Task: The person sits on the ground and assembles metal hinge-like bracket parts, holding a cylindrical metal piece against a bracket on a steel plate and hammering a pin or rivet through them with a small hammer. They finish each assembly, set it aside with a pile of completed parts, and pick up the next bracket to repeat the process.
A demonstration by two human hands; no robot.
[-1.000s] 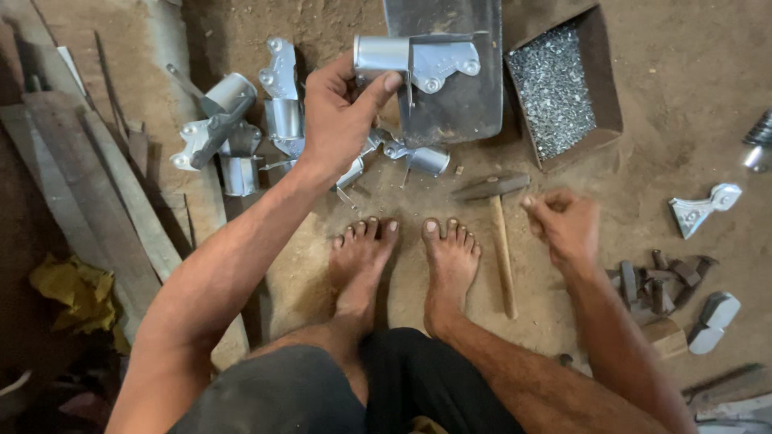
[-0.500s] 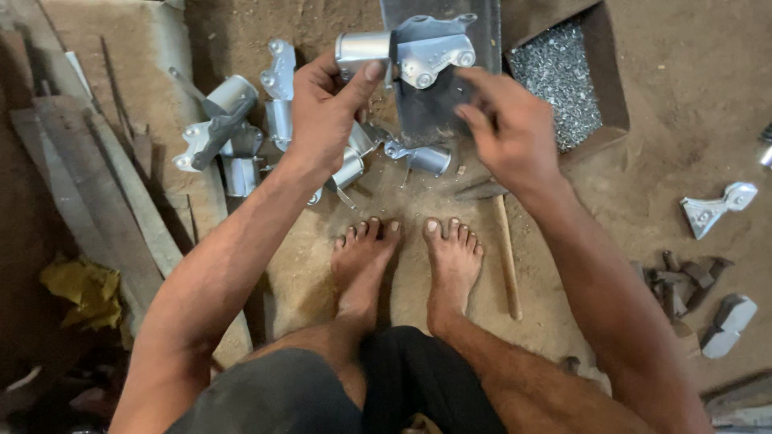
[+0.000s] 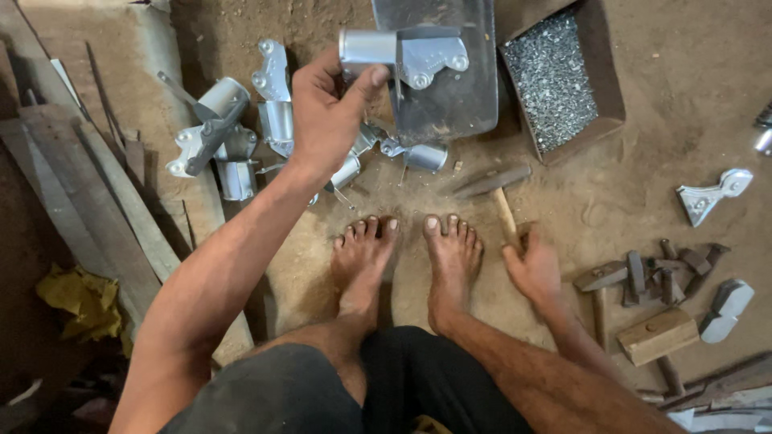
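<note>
At top centre of the frame my left hand (image 3: 326,120) grips a shiny metal bracket (image 3: 402,55) over the flat steel plate (image 3: 450,104). Lower right of centre, my blurred right hand (image 3: 532,272) rests on the wooden handle of the hammer (image 3: 498,197); I cannot tell if its fingers have closed. The box of small nails (image 3: 555,76) sits at upper right.

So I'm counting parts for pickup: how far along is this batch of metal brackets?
Looks done: a heap of similar silver brackets lies on the dirt to the left. In hand: the left hand holds one bracket over a metal plate, while the right hand reaches the hammer by the feet. Left: a box of small fasteners remains full, and loose pieces lie at the right.
</note>
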